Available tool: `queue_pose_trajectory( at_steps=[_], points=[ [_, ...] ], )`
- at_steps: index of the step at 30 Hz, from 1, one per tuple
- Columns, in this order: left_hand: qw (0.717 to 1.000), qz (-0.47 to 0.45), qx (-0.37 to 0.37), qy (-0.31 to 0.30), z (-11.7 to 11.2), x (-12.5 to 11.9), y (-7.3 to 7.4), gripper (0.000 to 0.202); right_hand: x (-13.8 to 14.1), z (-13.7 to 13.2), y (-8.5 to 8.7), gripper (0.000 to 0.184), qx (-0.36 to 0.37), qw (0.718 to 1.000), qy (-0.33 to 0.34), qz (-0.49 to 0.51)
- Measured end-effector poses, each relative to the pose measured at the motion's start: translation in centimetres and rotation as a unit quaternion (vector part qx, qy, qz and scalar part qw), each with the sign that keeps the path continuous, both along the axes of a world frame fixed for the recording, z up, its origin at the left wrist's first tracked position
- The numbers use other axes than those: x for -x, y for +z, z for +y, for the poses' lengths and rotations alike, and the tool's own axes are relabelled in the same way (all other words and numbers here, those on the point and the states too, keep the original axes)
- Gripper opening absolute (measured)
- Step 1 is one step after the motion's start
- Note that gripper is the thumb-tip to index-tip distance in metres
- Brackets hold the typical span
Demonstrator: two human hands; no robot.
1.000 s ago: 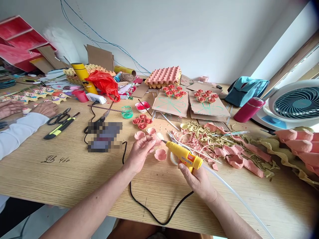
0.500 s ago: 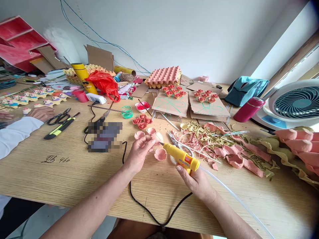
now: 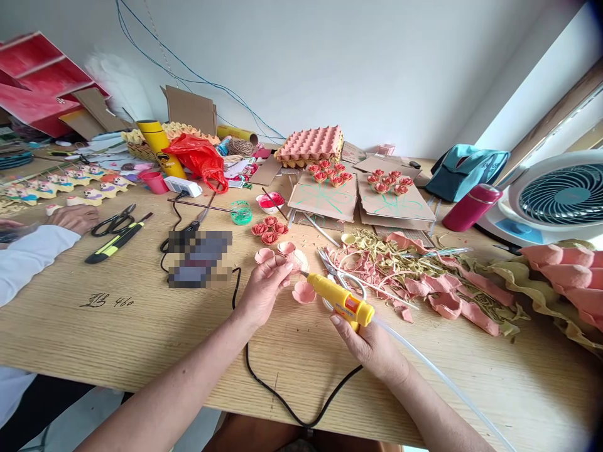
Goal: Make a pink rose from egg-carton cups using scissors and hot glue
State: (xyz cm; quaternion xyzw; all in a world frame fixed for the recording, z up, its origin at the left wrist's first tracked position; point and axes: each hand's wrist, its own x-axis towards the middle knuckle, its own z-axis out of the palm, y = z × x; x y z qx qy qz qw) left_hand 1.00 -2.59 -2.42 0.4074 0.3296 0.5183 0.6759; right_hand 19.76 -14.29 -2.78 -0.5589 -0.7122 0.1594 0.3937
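Note:
My right hand (image 3: 372, 345) is wrapped round a yellow hot glue gun (image 3: 339, 298), its nozzle pointing left. A clear glue stick (image 3: 424, 364) trails from its back end. Close to the nozzle tip, my left hand (image 3: 264, 285) pinches a small pink piece of egg carton (image 3: 296, 262), mostly hidden by the fingers. A pink carton cup with petal edges (image 3: 304, 292) lies just below the nozzle, and two similar cups (image 3: 286, 248) sit behind my left hand. Beyond them stand several red-painted paper flowers (image 3: 269, 230). Scissors (image 3: 342, 273) with pale handles lie behind the glue gun.
Carton scraps (image 3: 391, 270) cover the table to the right, before egg trays (image 3: 560, 270) and a fan (image 3: 556, 194). Cardboard sheets (image 3: 323, 204) bear red flowers. A black cord (image 3: 282, 398) loops in front. At left, a co-worker's hand (image 3: 78, 218) rests near black scissors (image 3: 114, 223) and a cutter (image 3: 117, 242).
The glue gun has shifted very slightly left, its tip still close to the pinched piece. My left hand stays almost still.

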Motion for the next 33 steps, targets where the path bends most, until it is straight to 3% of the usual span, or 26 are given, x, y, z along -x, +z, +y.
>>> queue_pose_trajectory(
  at_steps=[15,33],
  points=[
    [0.994,-0.059,0.081,-0.035,-0.4,0.0,1.1,0.038,0.2,0.3,0.0,0.036,-0.03,0.999,0.005,-0.017],
    [0.979,-0.122,0.124,-0.109,0.0,0.1,0.2,0.026,0.2,0.1,-0.2,0.033,-0.016,1.0,-0.013,-0.019]
  ],
)
